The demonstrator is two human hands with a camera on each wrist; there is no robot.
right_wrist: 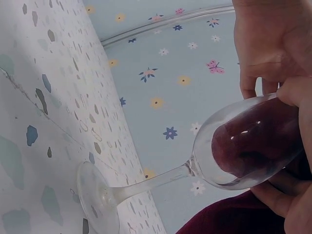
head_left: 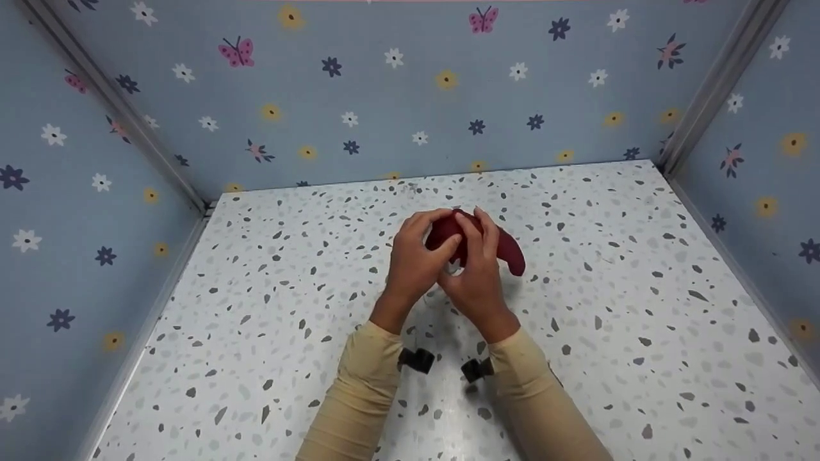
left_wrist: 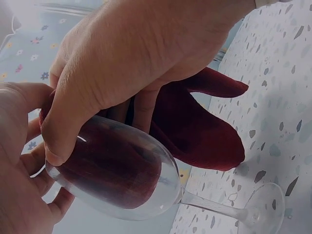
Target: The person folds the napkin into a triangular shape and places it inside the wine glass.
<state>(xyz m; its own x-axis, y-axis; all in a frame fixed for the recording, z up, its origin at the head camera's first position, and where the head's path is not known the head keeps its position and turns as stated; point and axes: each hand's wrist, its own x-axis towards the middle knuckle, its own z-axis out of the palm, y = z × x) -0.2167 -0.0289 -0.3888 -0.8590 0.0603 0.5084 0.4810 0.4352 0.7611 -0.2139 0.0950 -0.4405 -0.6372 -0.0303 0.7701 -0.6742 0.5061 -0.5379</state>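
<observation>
A clear wine glass [left_wrist: 170, 192] stands on the speckled table, its foot [right_wrist: 97, 195] and stem showing in both wrist views. Part of a dark red cloth napkin [head_left: 512, 256] is tucked down into the bowl; the rest hangs over the rim on the right side. My left hand [head_left: 413, 259] grips the glass near its rim, the thumb reaching over the cloth. From the right, my right hand [head_left: 477, 278] curls around the cloth at the rim, fingers on its upper part. In the head view, both hands hide most of the glass.
The white table [head_left: 269, 307] has a grey speckled pattern. Blue flowered panels [head_left: 384, 96] rise behind it and on both sides, with metal posts [head_left: 717, 83] at the corners. Small black mounts [head_left: 419, 360] stick out from the sleeves at each wrist.
</observation>
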